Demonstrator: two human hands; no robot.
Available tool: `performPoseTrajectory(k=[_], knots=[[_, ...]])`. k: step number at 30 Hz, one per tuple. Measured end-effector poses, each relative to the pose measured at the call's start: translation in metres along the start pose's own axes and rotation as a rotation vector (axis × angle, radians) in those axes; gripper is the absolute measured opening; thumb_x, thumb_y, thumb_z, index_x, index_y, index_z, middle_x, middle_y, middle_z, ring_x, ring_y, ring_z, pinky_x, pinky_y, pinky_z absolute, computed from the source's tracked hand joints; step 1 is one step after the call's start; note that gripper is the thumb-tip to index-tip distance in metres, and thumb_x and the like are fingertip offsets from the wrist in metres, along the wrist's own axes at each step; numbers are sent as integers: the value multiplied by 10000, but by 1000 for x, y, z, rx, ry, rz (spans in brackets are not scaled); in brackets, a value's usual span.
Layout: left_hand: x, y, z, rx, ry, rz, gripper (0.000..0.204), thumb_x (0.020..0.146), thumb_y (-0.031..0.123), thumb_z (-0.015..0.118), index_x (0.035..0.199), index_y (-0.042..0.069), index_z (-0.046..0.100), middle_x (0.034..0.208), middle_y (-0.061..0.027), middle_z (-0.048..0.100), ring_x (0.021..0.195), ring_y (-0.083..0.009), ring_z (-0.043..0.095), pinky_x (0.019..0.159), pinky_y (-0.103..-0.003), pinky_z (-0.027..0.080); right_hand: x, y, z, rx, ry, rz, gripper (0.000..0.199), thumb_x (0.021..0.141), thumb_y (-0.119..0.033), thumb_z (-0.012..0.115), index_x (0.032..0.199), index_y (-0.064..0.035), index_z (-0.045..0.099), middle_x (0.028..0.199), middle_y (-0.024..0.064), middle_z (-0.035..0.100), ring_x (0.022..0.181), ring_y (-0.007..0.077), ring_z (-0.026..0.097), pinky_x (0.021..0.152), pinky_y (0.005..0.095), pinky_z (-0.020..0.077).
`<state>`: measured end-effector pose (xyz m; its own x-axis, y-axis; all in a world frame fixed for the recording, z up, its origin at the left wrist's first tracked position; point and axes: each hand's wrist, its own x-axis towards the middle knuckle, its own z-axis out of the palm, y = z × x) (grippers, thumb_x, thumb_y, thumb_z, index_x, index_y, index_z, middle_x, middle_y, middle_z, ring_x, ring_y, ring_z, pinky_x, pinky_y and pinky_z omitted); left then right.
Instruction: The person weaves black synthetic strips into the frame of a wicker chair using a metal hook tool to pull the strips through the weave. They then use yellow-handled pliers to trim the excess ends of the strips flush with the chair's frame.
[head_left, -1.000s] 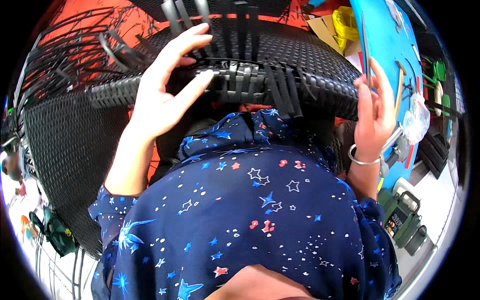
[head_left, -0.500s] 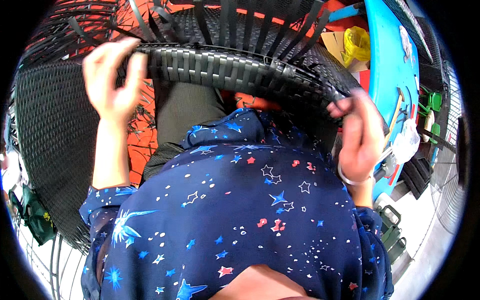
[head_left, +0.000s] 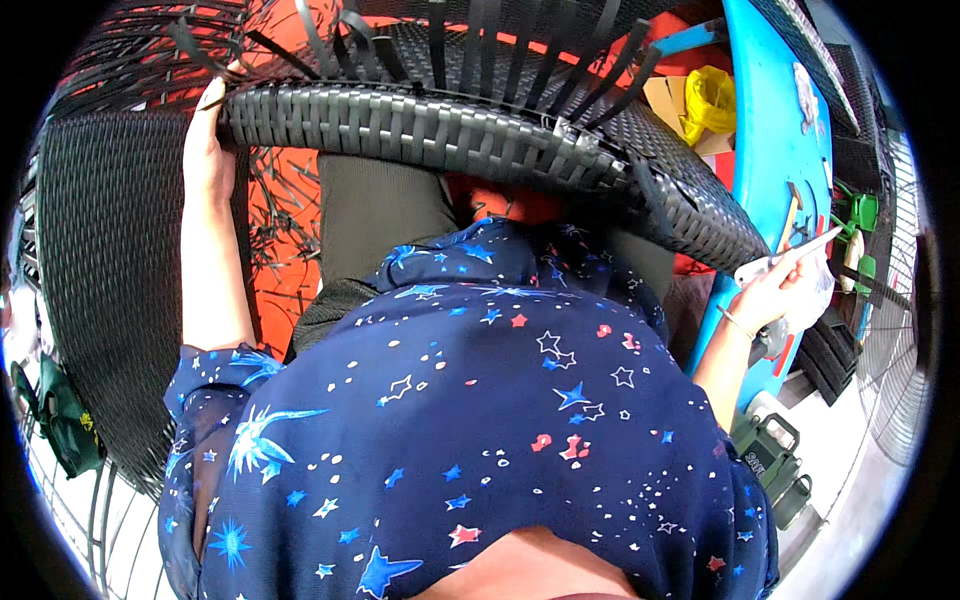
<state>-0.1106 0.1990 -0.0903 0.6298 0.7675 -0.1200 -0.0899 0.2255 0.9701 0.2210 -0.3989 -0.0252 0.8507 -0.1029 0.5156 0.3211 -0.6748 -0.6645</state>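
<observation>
A curved black woven rattan piece (head_left: 400, 125) with a thick wrapped edge lies across my lap. Loose flat black strips (head_left: 480, 60) stick up behind that edge. My left hand (head_left: 208, 150) is closed on the left end of the edge, its fingertips partly hidden behind it. Beyond the right end, over the blue table, my right hand (head_left: 768, 298) is closed around a pale, pointed tool (head_left: 815, 243) that looks like scissors; a rounded part shows at its other end.
The blue table (head_left: 745, 120) runs along my right, with a hammer-like tool (head_left: 793, 210) and clear plastic on it. A yellow bag (head_left: 710, 100) sits by cardboard. Another black woven panel (head_left: 110, 260) stands left. Cut strips litter the red floor covering (head_left: 280, 230).
My left hand has closed on the edge's left end. My right hand has moved right, away from the weave to the table, and now holds the pointed tool. The woven piece has shifted slightly left.
</observation>
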Motion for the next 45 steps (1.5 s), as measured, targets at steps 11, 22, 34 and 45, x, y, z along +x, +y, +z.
performPoseTrajectory(k=[11,22,34,45], knots=[[-50,2,29,-101,187,34,530,990,333,486,1379,-8,603,1373,-120,650,1265,-244,595,1147,-403,398,74,92,19,433,124,404,330,1083,-210,469,1135,51,663,1097,144,730,910,182,626,815,325,523],[-86,21,37,66,226,177,325,1011,146,618,1309,17,620,1202,-57,669,1077,-148,623,994,-313,474,70,73,43,412,39,364,325,1075,-203,475,1115,41,686,959,46,716,525,33,420,447,206,350],[-28,68,-11,693,-430,77,459,914,135,676,1343,-10,604,1310,-78,654,1261,-180,573,1131,-334,389,62,-26,-3,504,74,102,337,1078,-115,541,1390,2,487,965,188,712,806,288,712,675,392,597],[26,81,35,695,-646,-88,387,897,69,770,1275,37,690,1124,-63,745,1048,-145,686,984,-338,539,-5,-221,-7,-64,-1061,-822,437,861,40,663,1278,-71,726,1006,115,627,811,244,631,733,321,516]])
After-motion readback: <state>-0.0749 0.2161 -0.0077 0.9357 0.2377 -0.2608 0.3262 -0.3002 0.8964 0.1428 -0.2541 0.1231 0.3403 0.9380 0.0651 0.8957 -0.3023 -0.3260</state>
